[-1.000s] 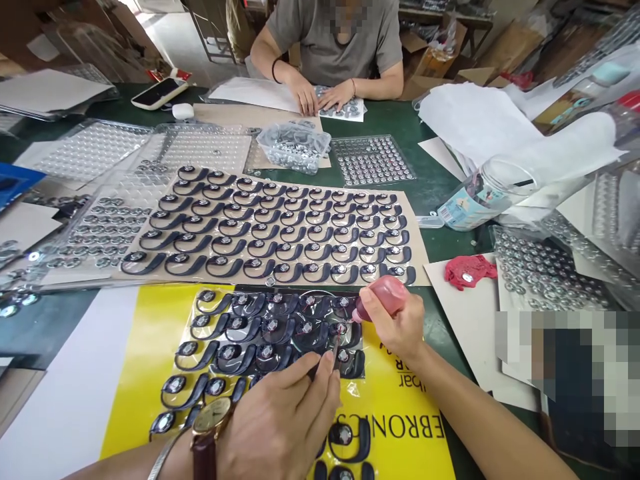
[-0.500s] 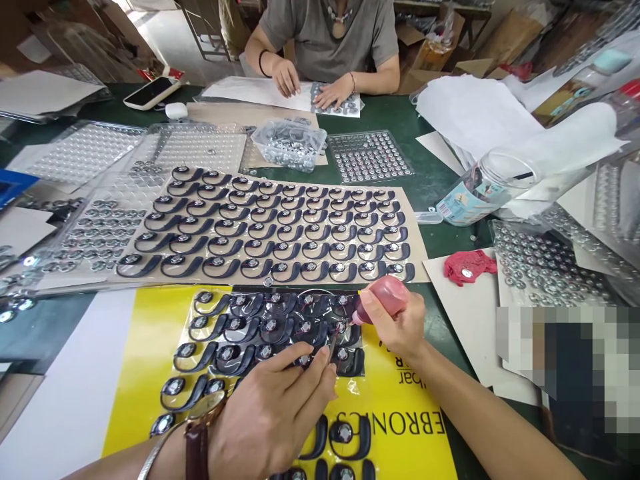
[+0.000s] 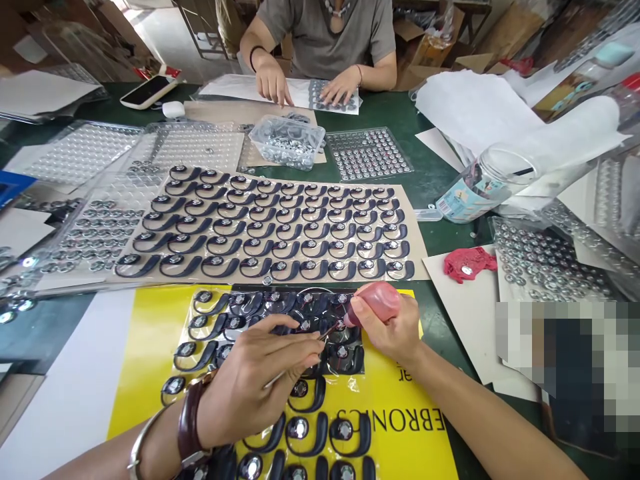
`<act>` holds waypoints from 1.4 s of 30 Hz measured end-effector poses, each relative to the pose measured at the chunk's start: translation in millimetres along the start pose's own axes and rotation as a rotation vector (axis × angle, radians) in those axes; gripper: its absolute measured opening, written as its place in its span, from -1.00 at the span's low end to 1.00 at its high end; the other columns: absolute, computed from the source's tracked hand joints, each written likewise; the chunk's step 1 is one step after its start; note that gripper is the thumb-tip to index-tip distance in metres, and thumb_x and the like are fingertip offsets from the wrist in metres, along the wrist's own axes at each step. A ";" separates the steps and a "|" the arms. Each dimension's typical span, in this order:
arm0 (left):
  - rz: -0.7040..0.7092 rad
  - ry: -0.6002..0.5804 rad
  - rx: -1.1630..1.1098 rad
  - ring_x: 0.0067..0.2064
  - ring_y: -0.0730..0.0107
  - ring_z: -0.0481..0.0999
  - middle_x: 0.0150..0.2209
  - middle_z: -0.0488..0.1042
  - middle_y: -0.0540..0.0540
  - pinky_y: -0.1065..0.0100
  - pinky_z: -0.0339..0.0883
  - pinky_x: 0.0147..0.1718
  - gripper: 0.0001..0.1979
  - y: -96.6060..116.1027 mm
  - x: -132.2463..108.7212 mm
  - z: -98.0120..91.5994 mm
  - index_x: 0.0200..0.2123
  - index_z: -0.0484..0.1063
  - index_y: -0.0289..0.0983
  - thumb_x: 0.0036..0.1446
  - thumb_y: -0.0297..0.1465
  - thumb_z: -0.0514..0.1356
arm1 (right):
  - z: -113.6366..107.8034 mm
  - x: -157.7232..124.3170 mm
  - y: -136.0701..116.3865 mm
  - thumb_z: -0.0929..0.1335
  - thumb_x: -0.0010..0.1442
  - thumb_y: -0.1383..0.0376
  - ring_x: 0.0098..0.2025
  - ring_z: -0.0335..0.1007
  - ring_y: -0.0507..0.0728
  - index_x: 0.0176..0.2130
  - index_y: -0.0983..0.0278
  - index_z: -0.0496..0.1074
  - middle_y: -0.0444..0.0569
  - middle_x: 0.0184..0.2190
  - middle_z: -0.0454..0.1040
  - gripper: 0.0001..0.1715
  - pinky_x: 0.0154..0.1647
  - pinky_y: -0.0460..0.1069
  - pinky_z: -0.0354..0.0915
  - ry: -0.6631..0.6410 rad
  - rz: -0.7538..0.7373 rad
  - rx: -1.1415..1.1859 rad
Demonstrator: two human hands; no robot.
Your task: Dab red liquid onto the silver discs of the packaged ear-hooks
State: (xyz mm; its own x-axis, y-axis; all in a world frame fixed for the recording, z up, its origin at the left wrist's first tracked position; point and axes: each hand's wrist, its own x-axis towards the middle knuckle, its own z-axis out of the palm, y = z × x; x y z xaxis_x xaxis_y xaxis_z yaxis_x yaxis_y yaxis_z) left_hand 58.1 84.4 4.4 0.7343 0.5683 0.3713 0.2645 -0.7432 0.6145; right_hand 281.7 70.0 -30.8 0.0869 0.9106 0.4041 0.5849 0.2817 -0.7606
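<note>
My right hand (image 3: 393, 330) grips a small pink squeeze bottle (image 3: 374, 303), its nozzle pointing left and down at a black ear-hook piece (image 3: 341, 327). My left hand (image 3: 253, 387), with a brown watch strap on the wrist, pinches a thin stick or tweezers (image 3: 295, 363) whose tip meets the same spot. Both work over several black ear-hook pieces with round silver speakers lying on a yellow sheet (image 3: 150, 333).
A cardboard sheet (image 3: 417, 250) with rows of ear-hooks lies beyond. Clear blister trays (image 3: 90, 150) of small round parts sit left, another tray (image 3: 370, 157) behind, more at right (image 3: 545, 267). A person (image 3: 325, 40) works across the table. A red cloth (image 3: 467, 263), plastic jar (image 3: 480, 190) and white papers lie right.
My left hand has moved up and left, swinging the thin tool toward the bottle's nozzle. The right hand with the bottle shifted slightly left. The person opposite moved a hand.
</note>
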 end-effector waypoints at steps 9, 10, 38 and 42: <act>-0.059 0.001 -0.046 -0.23 0.47 0.59 -0.17 0.58 -0.05 0.25 0.38 -0.03 -0.73 -4.2 -3.4 -0.3 -0.07 0.41 -0.28 0.18 -0.60 0.11 | -12.2 12.1 -3.4 0.36 0.15 0.25 -0.57 0.46 0.03 -0.35 0.24 0.43 -0.15 -0.58 0.51 -0.90 -0.54 -0.07 0.41 -0.004 0.067 0.287; -0.034 0.004 -0.028 -0.21 0.46 0.59 -0.16 0.57 -0.07 0.25 0.37 -0.01 -0.73 -3.9 -3.6 -1.0 -0.06 0.40 -0.30 0.18 -0.61 0.12 | -14.5 17.7 -3.7 0.36 0.14 0.23 -0.55 0.47 0.04 -0.38 0.24 0.43 -0.14 -0.56 0.51 -0.87 -0.51 -0.06 0.41 -0.017 0.083 0.277; 0.590 -0.199 0.859 -0.14 0.14 0.55 -0.13 0.50 -0.43 0.14 0.40 -0.08 -0.64 5.8 7.8 26.2 -0.08 0.39 -0.63 0.14 -0.52 -0.03 | 9.2 17.5 28.3 0.37 0.13 0.22 -0.54 0.45 0.07 -0.35 0.25 0.43 -0.12 -0.58 0.48 -0.87 -0.46 -0.01 0.42 0.026 0.130 0.186; 0.592 -0.198 0.859 -0.14 0.10 0.55 -0.12 0.49 -0.47 0.09 0.35 -0.03 -0.64 5.6 7.7 25.9 -0.08 0.39 -0.64 0.16 -0.51 -0.02 | 9.4 19.3 27.1 0.35 0.15 0.20 -0.58 0.41 0.05 -0.37 0.25 0.43 -0.13 -0.61 0.45 -0.84 -0.52 -0.04 0.41 0.042 0.107 0.153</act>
State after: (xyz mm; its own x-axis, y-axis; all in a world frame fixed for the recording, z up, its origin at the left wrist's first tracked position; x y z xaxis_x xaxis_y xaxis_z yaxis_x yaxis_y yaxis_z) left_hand 81.4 75.5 -7.3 0.9588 0.0242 0.2829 0.1278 -0.9265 -0.3539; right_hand 291.6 98.1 -48.5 0.1776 0.9252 0.3354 0.4415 0.2296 -0.8674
